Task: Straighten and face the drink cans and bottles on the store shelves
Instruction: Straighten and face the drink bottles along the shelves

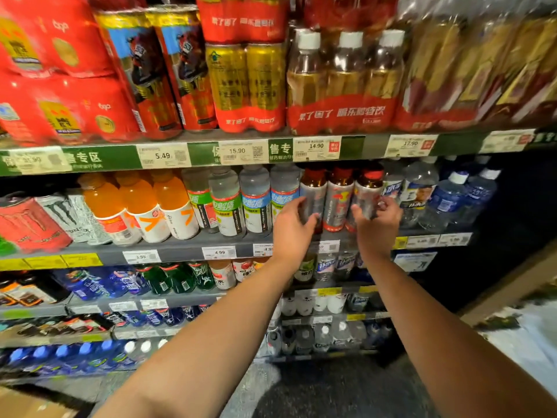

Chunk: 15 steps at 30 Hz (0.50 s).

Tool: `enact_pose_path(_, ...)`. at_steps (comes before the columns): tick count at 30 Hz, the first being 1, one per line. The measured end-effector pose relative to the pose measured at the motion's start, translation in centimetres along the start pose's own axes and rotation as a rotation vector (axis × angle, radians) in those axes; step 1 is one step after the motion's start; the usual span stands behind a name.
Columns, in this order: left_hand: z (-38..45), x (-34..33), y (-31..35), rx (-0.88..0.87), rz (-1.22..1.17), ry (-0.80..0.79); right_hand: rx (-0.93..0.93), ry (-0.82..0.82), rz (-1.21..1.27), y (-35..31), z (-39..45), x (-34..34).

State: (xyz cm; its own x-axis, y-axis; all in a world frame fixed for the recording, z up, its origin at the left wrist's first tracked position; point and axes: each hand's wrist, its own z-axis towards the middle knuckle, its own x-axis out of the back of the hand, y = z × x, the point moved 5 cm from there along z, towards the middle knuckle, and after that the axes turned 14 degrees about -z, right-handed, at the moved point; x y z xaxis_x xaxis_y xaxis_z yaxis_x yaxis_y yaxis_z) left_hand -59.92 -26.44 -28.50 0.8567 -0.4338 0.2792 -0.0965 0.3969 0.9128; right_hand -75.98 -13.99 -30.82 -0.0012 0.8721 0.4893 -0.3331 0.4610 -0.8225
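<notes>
Three small brown bottles with silver-and-red labels stand side by side on the second shelf. My left hand (294, 226) wraps around the left brown bottle (313, 191), fingers curled on its label. My right hand (378, 223) grips the right brown bottle (368, 188) from its right side. The middle brown bottle (339, 200) stands untouched between them. All three stand upright at the shelf's front edge.
Grey-capped electrolyte bottles (256, 200) stand left of my hands, orange drink bottles (135, 206) and cans (27, 221) further left. Clear and blue water bottles (446, 197) crowd the right. Shrink-wrapped multipacks (340, 86) fill the shelf above; lower shelves hold several more drinks.
</notes>
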Motion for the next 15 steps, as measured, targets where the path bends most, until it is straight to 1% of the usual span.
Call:
enact_pose_path(2,0.6,-0.6,0.6,-0.025,0.023,-0.021,0.018,-0.047,-0.043,0.3,1.0,-0.1)
enact_pose_path(6,1.6,-0.7,0.9,-0.018,0.045,-0.008,0.016,-0.122,-0.025,0.2,1.9,-0.6)
enact_pose_path(10,1.2,-1.2,0.4,-0.048,0.063,0.010,0.034,-0.074,-0.015,0.4,1.8,-1.1)
enact_pose_path(12,1.4,-1.3,0.2,-0.038,0.030,0.038,0.057,-0.052,-0.068,-0.2,1.8,-0.6)
enact_pose_path(15,1.4,-1.3,0.5,-0.032,0.008,0.097,0.077,-0.093,-0.113,-0.3,2.1,-0.3)
